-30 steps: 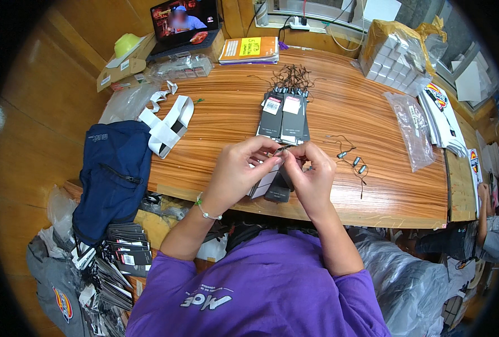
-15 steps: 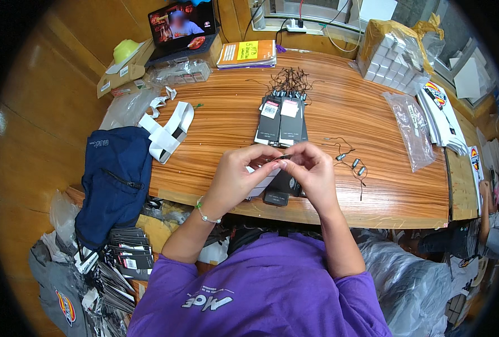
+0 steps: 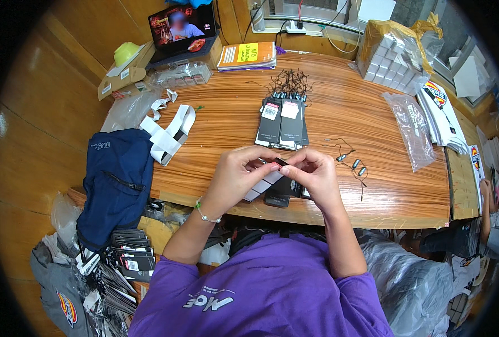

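My left hand (image 3: 245, 171) and my right hand (image 3: 316, 173) meet above the near edge of the table, fingertips pinched together. Between them is a small dark piece (image 3: 282, 162), which looks like the end of a black hang tag; the fingers cover most of it. Under my left fingers slants a sheet of white stickers (image 3: 262, 183), and I cannot tell whether that hand holds it. Black hang tags (image 3: 276, 199) lie beneath my hands. Farther back, stacked black hang tags (image 3: 290, 122) with white stickers have their black strings (image 3: 291, 83) bunched at the top.
Loose black strings (image 3: 356, 165) lie right of my hands. White paper strips (image 3: 168, 137) and a dark blue bag (image 3: 116, 188) are at the left. At the back stand a screen (image 3: 182, 25), notebooks (image 3: 247, 55) and wrapped white boxes (image 3: 390, 62). A clear plastic bag (image 3: 411, 132) lies right.
My fingertips have parted slightly, and the right ones have shifted a little to the right. The dark piece between them is tilted differently, and more of the sticker sheet shows.
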`<state>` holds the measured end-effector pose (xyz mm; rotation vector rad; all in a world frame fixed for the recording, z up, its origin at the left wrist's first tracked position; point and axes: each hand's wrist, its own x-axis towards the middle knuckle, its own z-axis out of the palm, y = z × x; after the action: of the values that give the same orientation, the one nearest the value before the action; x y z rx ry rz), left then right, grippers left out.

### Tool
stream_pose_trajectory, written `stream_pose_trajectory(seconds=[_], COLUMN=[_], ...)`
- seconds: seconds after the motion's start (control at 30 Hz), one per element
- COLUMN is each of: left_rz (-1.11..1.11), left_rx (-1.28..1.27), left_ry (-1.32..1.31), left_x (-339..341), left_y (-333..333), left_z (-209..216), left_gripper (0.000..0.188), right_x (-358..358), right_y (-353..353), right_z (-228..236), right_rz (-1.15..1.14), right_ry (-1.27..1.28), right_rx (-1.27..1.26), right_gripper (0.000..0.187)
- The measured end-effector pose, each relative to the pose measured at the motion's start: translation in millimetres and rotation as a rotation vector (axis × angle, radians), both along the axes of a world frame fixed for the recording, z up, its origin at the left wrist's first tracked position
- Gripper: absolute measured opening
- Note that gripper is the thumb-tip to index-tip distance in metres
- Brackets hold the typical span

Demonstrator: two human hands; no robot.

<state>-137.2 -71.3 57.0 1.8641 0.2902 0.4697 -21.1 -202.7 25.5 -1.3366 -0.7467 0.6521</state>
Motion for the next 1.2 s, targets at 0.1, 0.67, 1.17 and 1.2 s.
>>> stream_pose_trajectory(seconds=[0.1,0.67,1.17,1.2], left_rz=[-0.004,-0.043,-0.043,-0.047], left_rx=[0.028,0.225,0.811,0.841], left_ry=[-0.008,-0.052,-0.266,-0.27], left_x=[0,5,-3,-3], left_y=[0,-3,-17,-17], left_z=[2,3,19,20], left_gripper=[0.015,0.014,0.016,0.016], right_x=[1,-3,2,5], right_y=[1,5,3,3], right_z=[-1,-15,-7,-4], right_rz=[0.016,-0.027,0.229,0.241], right_ry=[0.01,0.095,0.514,0.551], right_rx=[0.019,0.072,0.396,0.427], right_gripper=[0.012,0.013,0.007,0.008])
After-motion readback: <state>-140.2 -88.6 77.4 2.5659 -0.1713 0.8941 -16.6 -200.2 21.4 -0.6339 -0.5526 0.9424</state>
